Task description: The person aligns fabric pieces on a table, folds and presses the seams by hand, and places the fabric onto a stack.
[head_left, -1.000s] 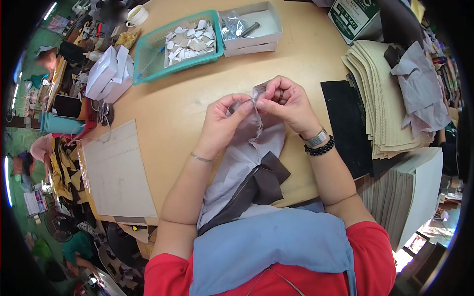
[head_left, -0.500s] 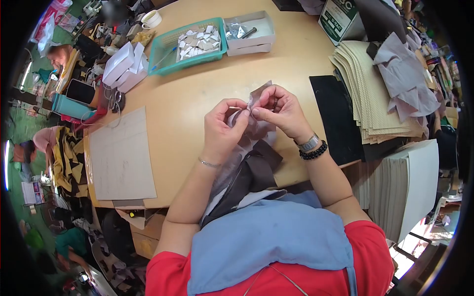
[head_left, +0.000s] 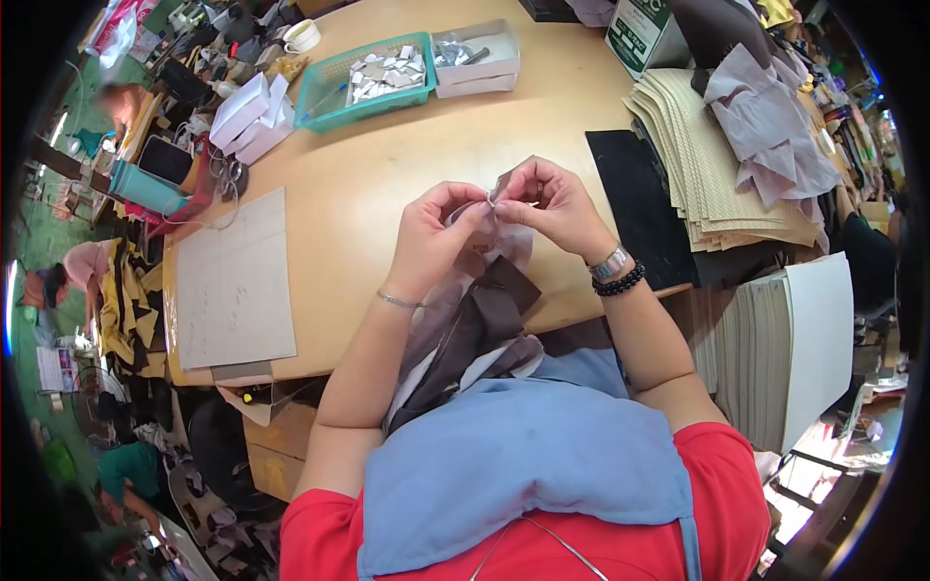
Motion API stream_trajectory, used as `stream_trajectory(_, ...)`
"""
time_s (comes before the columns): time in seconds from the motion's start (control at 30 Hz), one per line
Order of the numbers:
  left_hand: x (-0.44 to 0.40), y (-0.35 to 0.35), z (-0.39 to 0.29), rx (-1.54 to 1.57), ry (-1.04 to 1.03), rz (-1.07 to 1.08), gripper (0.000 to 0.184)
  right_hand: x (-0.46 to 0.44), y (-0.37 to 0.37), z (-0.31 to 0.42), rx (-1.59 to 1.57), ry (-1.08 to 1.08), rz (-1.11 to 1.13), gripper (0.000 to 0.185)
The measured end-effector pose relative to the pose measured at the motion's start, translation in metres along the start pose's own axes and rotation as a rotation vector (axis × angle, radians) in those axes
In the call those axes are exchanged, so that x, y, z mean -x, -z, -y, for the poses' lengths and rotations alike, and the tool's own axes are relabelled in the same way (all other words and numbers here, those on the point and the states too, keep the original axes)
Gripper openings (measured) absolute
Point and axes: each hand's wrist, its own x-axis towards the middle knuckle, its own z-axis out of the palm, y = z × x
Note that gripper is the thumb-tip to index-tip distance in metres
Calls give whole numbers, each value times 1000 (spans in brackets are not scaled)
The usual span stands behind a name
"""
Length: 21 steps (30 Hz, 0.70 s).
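Observation:
My left hand [head_left: 433, 237] is closed in a pinch on thin mauve-grey fabric [head_left: 509, 244] above the table. Facing it, my right hand [head_left: 560, 208] pinches the same fabric, thumb and forefinger almost meeting the left fingertips. A small brown edge shows behind the right fingers. The exact spot between the fingertips is too small to make out. Below the hands the fabric runs down with a dark brown strip [head_left: 506, 290] towards my lap, over the table's front edge. A blue apron [head_left: 523, 441] covers my front.
At the back stand a teal basket [head_left: 315, 121] of small white pieces and a white box [head_left: 480, 82]. A pale board [head_left: 237, 290] lies left. To the right are a black sheet [head_left: 639, 203], stacked cream textured sheets [head_left: 678, 145] and a tall paper stack [head_left: 775, 358]. Co-workers are at the left.
My fingertips have drawn closer together, and the brown piece that stood up above them shows less. The camera view has shifted slightly.

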Motion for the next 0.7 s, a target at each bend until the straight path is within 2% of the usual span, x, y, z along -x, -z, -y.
stream_trajectory(0.23, -19, 4, 18, 32, -13, -23, 14, -10, 9, -18, -55, 21, -16, 16)
stream_trajectory(0.33, -34, 6, 27, -33, -2, -77, 15, -16, 11, -25, -49, -61, -110, 10)
stream_trajectory(0.4, -51, 14, 44, -141, -55, -116, 20, -19, 11, -33, 153, -3, -206, 9)
stream_trajectory(0.47, -54, 18, 49, -551, -253, -278, 25, -16, 13, -36, 376, -20, -230, 15)
stream_trajectory(0.53, -53, 24, 48, -1091, -595, -390, 33, -9, 21, -42, 523, -49, -110, 19)
stream_trajectory(0.57, -48, 25, 43, -1130, -618, -308, 33, -5, 26, -48, 596, -65, -51, 21)
stream_trajectory(0.63, -30, 22, 32, -1203, -661, -135, 33, 2, 32, -58, 696, 54, -17, 19)
stream_trajectory(0.7, -20, 22, 47, -912, -374, 100, 33, 4, 35, -53, 777, 138, 30, 16)
